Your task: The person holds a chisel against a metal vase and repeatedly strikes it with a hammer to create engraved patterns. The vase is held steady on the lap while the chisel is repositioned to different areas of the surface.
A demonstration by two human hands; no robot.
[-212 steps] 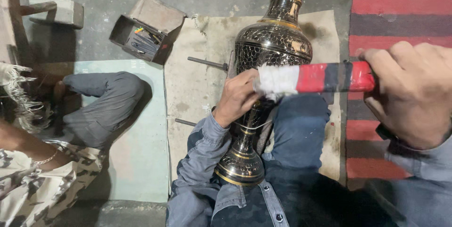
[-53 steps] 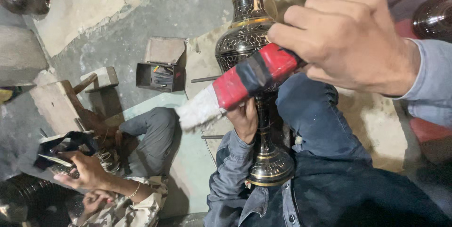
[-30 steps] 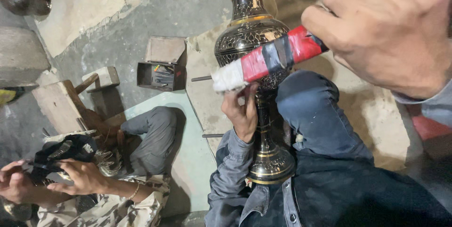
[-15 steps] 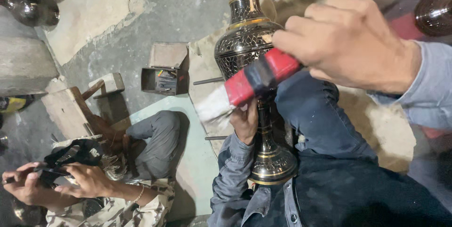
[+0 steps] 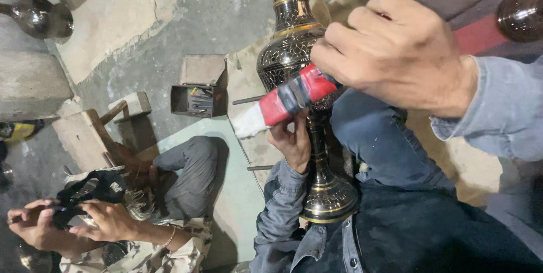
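Observation:
A tall engraved dark metal vase (image 5: 294, 41) with gold bands lies across my lap, its round foot (image 5: 330, 199) toward me. My left hand (image 5: 293, 143) grips its thin stem from the left side. My right hand (image 5: 396, 52) is closed around a thick tool handle (image 5: 288, 99) wrapped in red, black and white tape, held over the vase's bulging body. The white-wrapped end (image 5: 249, 123) points down and left. Whatever working tip the tool has is hidden by my hand.
Another person sits at lower left, their hands (image 5: 73, 222) on a dark object. An open metal box (image 5: 199, 99) of small tools, wooden blocks (image 5: 130, 106) and a thin rod (image 5: 248, 100) lie on the concrete floor. Another dark metal vessel (image 5: 42, 17) stands at upper left; a second (image 5: 523, 13) at upper right.
My right hand swings the taped handle up and down over the vase body while the left stays on the stem. The other person's hands have shifted at lower left.

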